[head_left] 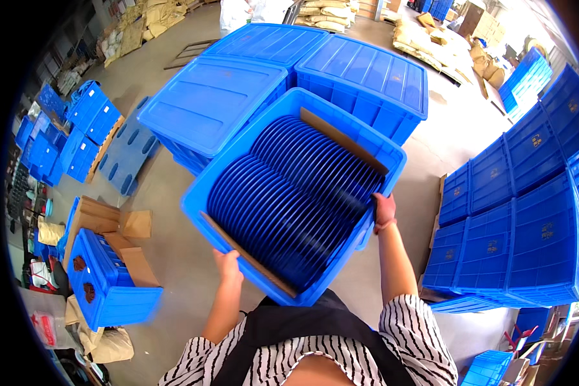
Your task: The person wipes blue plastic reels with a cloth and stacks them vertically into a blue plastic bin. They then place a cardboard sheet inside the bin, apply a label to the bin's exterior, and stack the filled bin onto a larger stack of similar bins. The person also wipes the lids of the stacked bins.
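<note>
A lidless blue plastic crate (357,122) sits tilted in front of my body, its near corner close to my dark apron. Inside stand two rows of thin dark-blue round discs (264,225), packed on edge. A strip of brown cardboard (248,254) lines each of two opposite sides. My left hand (228,265) is closed on the crate's near left rim. On the right side, my right hand (384,212) wraps round the rim, its fingertips partly hidden. Just beyond, lidded blue crates (219,96) stand close together; whether the held crate rests on anything below is hidden.
Tall stacks of blue crates (495,238) rise at the right. To the left are a blue pallet (125,151), an opened cardboard box (135,257) and a blue bin (125,305). Piled sacks (424,48) lie on pallets at the back. Grey floor (174,212) shows between them.
</note>
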Available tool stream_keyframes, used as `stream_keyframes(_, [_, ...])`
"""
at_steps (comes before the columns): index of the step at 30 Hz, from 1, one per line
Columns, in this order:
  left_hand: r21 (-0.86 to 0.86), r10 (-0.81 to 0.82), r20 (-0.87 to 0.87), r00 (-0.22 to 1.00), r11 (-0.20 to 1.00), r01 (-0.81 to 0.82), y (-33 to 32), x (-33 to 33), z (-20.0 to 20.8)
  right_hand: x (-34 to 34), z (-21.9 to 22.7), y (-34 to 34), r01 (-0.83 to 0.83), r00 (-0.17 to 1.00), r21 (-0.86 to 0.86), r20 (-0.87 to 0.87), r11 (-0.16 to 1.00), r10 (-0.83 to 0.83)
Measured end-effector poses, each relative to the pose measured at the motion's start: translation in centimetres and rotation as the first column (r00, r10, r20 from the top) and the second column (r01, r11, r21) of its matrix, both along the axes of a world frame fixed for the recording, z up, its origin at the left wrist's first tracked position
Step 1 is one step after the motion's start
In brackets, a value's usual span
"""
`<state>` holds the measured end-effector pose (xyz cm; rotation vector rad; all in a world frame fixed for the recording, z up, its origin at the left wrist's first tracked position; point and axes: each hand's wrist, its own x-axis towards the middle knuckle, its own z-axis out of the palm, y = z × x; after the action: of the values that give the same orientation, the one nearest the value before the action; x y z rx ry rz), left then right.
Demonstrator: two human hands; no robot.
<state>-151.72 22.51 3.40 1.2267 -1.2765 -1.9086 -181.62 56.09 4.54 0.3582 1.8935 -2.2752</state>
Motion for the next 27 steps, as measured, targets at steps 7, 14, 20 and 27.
stream_keyframes(7, [-0.069, -0.027, 0.047, 0.998, 0.997, 0.031, -1.2, -1.1, 2.5, 7.8, 1.9, 2.9, 0.013, 0.998, -0.088, -0.06, 0.996, -0.018])
stream_keyframes(14, [-0.121, -0.223, 0.042, 0.974, 0.966, 0.227, -3.1, -4.6, 2.3, 11.2, -0.1, 6.2, 0.161, 0.987, -0.088, 0.023, 0.983, -0.159])
stream_keyframes(20, [-0.205, -0.433, 0.022, 0.901, 0.88, 0.428, -4.4, -11.5, 2.7, 14.8, 2.6, 6.4, 0.316, 0.946, -0.174, 0.139, 0.933, -0.294])
stream_keyframes(27, [-0.633, -0.389, 0.488, 0.781, 0.459, 0.624, -7.7, -24.6, -0.4, 15.8, 2.3, 3.0, 0.541, 0.836, -0.253, 0.267, 0.802, -0.479])
